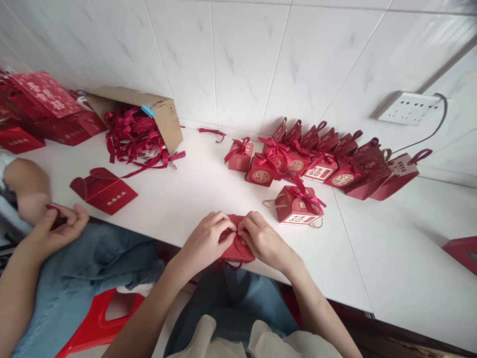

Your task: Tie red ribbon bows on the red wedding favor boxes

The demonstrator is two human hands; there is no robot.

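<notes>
A red gift box [235,252] lies at the table's front edge, between my two hands. My left hand [214,233] grips its top flaps from the left, thumb and fingers pinched near the middle. From the right, my right hand [261,236] pinches the same spot, its fingertips almost touching the left ones. A dark red cord hangs from the box's near side. The fingers cover most of the top, so its closure is hidden. Just beyond my right hand stands a red box with a ribbon bow [300,205] and rope handles.
Finished-looking red boxes [320,171] stand in rows by the wall. A cardboard box [164,119] spills red ribbons [134,132]. Left of me, a co-worker's hand [55,228] holds something small and red near an open-flapped red box [112,191]. A power strip [406,108] hangs at right.
</notes>
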